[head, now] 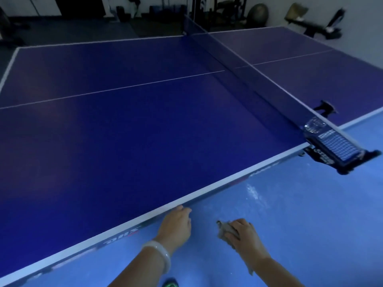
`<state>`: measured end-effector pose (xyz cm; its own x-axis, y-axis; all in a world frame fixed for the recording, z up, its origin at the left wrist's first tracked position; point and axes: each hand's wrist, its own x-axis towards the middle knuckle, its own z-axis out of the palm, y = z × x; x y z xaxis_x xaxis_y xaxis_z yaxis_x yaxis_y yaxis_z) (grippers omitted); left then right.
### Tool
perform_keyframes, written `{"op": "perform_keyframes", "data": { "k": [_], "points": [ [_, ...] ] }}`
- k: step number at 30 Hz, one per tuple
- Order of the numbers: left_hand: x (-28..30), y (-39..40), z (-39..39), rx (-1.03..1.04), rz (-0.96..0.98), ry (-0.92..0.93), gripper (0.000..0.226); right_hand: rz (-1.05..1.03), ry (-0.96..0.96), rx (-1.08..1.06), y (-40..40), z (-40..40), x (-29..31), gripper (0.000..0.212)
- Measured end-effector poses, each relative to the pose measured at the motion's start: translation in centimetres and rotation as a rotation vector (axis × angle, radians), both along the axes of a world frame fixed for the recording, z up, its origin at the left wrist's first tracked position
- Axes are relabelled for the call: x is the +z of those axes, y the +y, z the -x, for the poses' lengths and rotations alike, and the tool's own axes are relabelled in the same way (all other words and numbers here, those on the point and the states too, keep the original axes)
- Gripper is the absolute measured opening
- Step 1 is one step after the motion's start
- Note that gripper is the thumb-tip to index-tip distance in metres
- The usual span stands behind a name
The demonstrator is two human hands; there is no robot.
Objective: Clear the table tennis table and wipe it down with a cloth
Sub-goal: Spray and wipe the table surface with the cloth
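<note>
From the head view, your right hand [241, 235] bunches the grey cloth [224, 229] in curled fingers, just off the table [145, 131] and below its near white edge. Your left hand [176, 223], fingers loosely bent, touches that edge. The playing surface stretches up and left of the cloth, its long edge running diagonally, so your cloth hand looks the one to lift over.

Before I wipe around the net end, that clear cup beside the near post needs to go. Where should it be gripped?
Grip the clear cup around its side wall, reaching from the table's near edge. It stands upright with the net close alongside, so that open side looks easiest.
</note>
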<state>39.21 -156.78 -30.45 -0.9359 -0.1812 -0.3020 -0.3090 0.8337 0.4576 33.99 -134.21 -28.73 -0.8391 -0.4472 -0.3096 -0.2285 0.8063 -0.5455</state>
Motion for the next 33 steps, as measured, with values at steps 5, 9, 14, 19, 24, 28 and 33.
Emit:
{"op": "perform_keyframes", "data": {
  "k": [5,9,14,19,24,28,33],
  "points": [
    [2.9,8.5,2.0,-0.129,-0.055,-0.062,0.026,-0.110,0.056,-0.099,9.8,-0.3,1.2,0.025],
    [5.8,17.4,3.7,-0.228,-0.041,-0.032,0.030,-0.109,0.077,-0.206,18.8,-1.6,4.6,0.013],
    [8.8,29.4,5.4,-0.326,-0.070,0.033,0.032,-0.012,0.131,-0.392,29.9,-2.6,7.8,0.041],
    [9.9,38.5,6.1,-0.410,-0.070,0.076,0.030,0.065,0.152,-0.544,38.1,-2.3,8.8,0.039],
    [10.3,44.3,8.6,-0.450,-0.059,0.076,0.027,0.071,0.152,-0.567,43.1,0.2,8.8,0.039],
    [10.0,48.0,12.9,-0.493,-0.061,0.073,0.030,0.064,0.128,-0.575,46.6,4.6,8.8,0.034],
    [8.9,53.0,21.2,-0.485,-0.096,0.052,0.034,0.004,0.167,-0.577,52.0,12.9,9.2,0.037]
  ]
}}
